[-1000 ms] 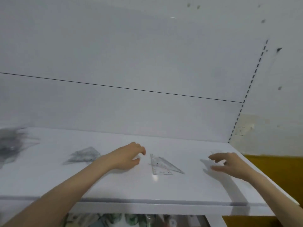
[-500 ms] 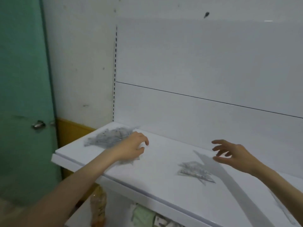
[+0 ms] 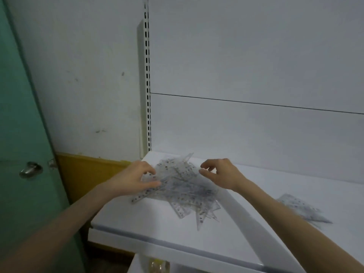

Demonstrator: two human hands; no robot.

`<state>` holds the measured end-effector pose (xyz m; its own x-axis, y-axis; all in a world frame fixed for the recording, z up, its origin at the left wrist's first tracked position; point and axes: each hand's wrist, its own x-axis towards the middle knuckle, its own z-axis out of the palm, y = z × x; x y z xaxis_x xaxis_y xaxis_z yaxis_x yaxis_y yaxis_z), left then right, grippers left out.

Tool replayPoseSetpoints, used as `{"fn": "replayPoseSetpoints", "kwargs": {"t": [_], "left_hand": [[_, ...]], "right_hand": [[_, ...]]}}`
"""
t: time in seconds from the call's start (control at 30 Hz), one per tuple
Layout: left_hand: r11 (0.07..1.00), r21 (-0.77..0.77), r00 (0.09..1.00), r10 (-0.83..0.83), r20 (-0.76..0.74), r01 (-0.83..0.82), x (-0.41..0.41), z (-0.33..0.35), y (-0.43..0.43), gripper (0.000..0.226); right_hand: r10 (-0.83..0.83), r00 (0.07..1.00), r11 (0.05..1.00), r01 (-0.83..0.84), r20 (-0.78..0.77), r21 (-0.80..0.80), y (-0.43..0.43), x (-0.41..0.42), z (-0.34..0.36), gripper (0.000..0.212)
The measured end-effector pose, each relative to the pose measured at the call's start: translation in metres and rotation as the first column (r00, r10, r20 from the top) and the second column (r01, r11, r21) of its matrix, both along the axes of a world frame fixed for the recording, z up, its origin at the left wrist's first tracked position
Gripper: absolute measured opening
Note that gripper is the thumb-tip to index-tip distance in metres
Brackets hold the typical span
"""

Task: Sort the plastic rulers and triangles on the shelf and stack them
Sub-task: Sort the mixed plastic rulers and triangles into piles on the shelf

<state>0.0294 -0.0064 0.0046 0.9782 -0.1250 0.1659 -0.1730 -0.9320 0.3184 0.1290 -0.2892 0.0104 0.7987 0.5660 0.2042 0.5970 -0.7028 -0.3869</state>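
Fingers [image 3: 148,170] and thumb of the left hand [image 3: 134,180] curl together on the edge of a heap [image 3: 183,188] of clear plastic rulers and triangles, pinching pieces at the heap's nine o'clock side. At two o'clock, the right hand [image 3: 224,175] hovers with fingers [image 3: 205,166] loosely bent and parted from the thumb, holding nothing; whether the tips touch the plastic cannot be told. The heap lies tangled in the left rear corner of the white shelf [image 3: 157,231], just beside the slotted upright [image 3: 146,75]. A smaller stack [image 3: 303,209] sits well apart at four o'clock, partly behind the right forearm. A green door [image 3: 23,115] stands at nine o'clock. The sorting looks early, at the picking stage: the next move likely calls for lifting one piece free without dragging its neighbours, then judging its shape.
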Motion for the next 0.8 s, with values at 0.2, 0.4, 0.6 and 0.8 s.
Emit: {"fn": "replayPoseSetpoints", "kwargs": {"t": [0.2,0.4,0.6,0.8], "left_hand": [[0.984,-0.148,0.989,-0.114,-0.094,0.099,0.006,-0.011,0.011,0.096],[0.936,-0.351,0.999,-0.013,-0.045,-0.003,0.01,-0.02,0.013,0.039],[0.934,-0.358,0.999,0.019,0.039,-0.004,0.006,-0.022,0.008,0.034],[0.901,-0.43,0.996,0.083,0.039,-0.058,-0.004,-0.022,0.004,0.029]], "right_hand": [[-0.067,0.99,0.988,0.049,-0.121,-0.149,0.023,-0.001,-0.003,0.064],[-0.096,0.978,0.99,0.113,-0.185,0.089,0.019,0.002,-0.001,0.02],[-0.109,0.939,0.933,0.21,-0.327,0.294,0.008,-0.002,0.003,0.013],[-0.006,0.886,0.815,0.273,-0.464,0.511,-0.002,-0.01,0.0,0.012]]}}
